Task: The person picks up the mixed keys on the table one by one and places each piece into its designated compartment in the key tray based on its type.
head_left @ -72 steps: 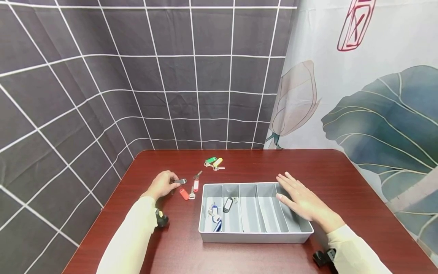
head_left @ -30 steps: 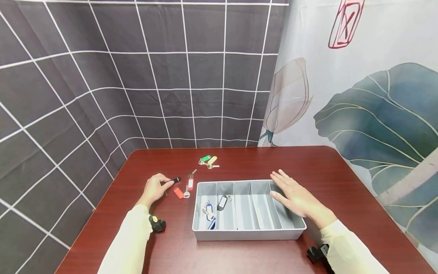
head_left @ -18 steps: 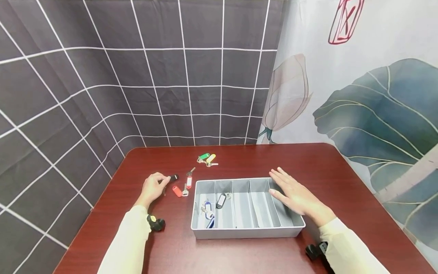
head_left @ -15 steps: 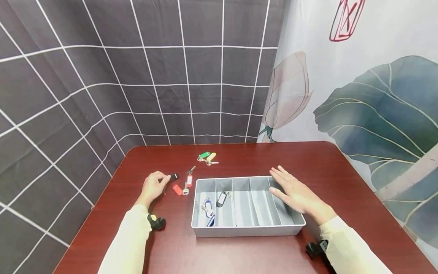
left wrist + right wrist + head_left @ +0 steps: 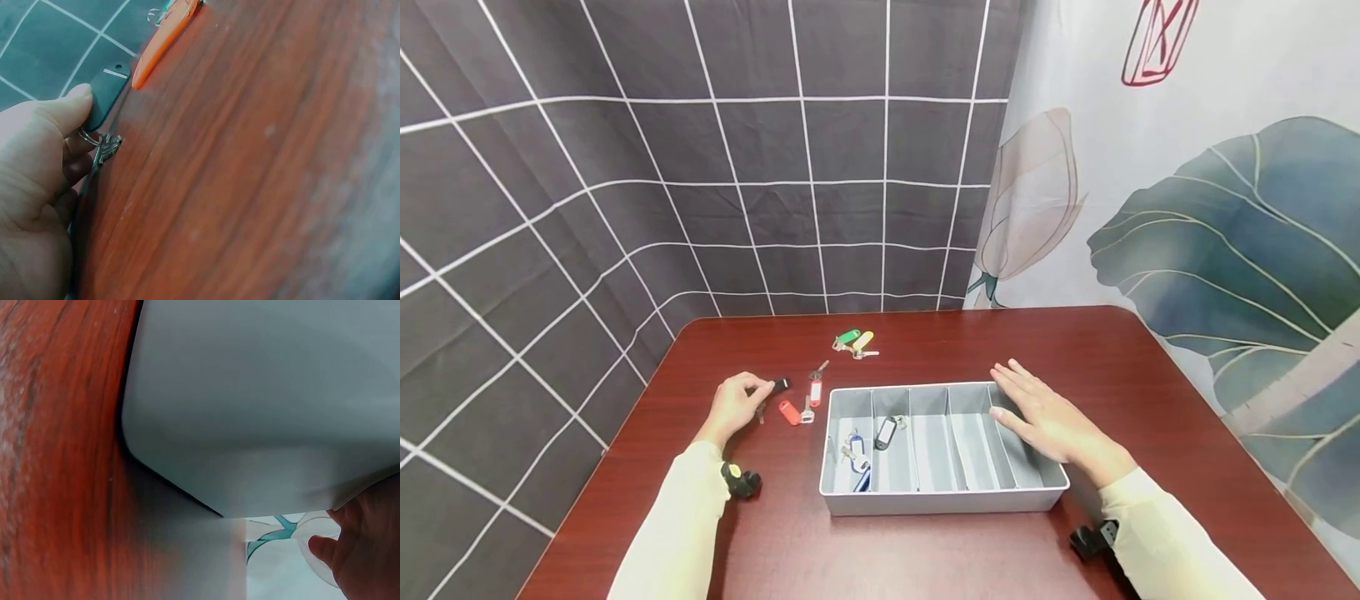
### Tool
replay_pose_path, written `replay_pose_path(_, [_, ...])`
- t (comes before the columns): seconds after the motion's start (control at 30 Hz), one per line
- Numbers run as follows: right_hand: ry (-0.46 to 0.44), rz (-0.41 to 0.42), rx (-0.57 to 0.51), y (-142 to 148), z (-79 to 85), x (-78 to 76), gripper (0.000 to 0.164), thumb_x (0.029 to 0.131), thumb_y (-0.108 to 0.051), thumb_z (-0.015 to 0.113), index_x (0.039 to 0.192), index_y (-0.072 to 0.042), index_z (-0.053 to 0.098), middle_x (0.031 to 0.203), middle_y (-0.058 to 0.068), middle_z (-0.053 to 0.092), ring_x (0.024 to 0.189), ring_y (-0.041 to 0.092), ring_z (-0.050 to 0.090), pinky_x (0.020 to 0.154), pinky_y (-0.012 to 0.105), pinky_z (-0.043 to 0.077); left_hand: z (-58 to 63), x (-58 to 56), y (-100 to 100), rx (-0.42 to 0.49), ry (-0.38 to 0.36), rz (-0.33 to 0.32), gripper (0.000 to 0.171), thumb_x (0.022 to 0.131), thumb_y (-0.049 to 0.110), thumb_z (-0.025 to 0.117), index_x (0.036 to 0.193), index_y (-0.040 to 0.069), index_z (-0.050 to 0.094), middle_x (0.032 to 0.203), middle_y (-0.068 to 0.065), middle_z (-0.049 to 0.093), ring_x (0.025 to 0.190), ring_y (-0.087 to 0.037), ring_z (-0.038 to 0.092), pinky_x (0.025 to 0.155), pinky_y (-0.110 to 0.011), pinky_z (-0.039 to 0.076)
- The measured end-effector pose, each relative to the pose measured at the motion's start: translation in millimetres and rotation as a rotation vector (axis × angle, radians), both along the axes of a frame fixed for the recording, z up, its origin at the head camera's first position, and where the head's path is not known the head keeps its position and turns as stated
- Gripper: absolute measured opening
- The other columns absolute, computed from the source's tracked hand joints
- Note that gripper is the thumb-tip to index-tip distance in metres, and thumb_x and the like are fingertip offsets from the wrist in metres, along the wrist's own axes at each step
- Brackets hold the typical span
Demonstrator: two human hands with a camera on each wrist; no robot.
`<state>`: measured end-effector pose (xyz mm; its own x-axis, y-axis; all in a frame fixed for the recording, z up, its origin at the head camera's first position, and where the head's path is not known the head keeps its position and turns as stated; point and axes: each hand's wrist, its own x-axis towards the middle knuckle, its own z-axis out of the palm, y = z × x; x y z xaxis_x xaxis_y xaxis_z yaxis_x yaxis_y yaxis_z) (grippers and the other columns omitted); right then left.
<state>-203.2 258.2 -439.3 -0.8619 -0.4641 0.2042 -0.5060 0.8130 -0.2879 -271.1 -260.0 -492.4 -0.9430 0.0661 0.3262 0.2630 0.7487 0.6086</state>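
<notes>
My left hand (image 5: 736,407) pinches a black key tag (image 5: 782,384) between thumb and fingers, low over the table's left part. In the left wrist view the tag (image 5: 107,97) stands tilted, its ring and small key (image 5: 110,149) hanging close over the wood. Just right of it lie two red key tags (image 5: 789,412) with keys. My right hand (image 5: 1051,421), fingers straight, rests at the right end of a grey divided tray (image 5: 947,503). In the tray, blue key tags (image 5: 857,447) lie in the leftmost compartment and a black-framed key tag (image 5: 886,432) in the second.
Farther back on the red-brown table (image 5: 955,350) lie a green key tag (image 5: 847,337) and a yellow key tag (image 5: 863,340) with keys. A dark grid curtain (image 5: 842,142) hangs behind the table, and a pale floral curtain (image 5: 1097,92) at the right.
The head view has shifted a little. The black key tag has turned in my left hand, which stays in about the same spot. My right hand has kept its place at the tray.
</notes>
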Motion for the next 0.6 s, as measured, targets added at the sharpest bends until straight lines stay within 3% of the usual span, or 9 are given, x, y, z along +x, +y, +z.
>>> replay_pose_path(0.3, [-0.011,0.002,0.003,-2,-1.1,0.3,0.070,0.097,-0.054,0.046,0.148,-0.008,0.035,0.153,0.010,0.033,0.144,0.031,0.018,0.109,0.053,0.024,3.2,2.3,-2,-0.039,-0.031,-0.013,0.006,0.085,0.015,0.073,0.087,0.010,0.077,0.083,0.000,0.068,0.075,-0.019,0.059,0.074,-0.039,0.045])
replay_pose_path(0.6, [-0.001,-0.001,0.006,-1,0.8,1.3,0.070,0.097,-0.054,0.045,0.149,-0.008,0.035,0.153,0.010,0.034,0.143,0.034,0.020,0.109,0.054,0.025,10.6,3.0,-1,-0.053,-0.042,-0.024,0.009,0.085,0.019,0.073,0.087,0.012,0.077,0.069,0.006,0.065,0.071,-0.017,0.061,0.071,-0.038,0.046])
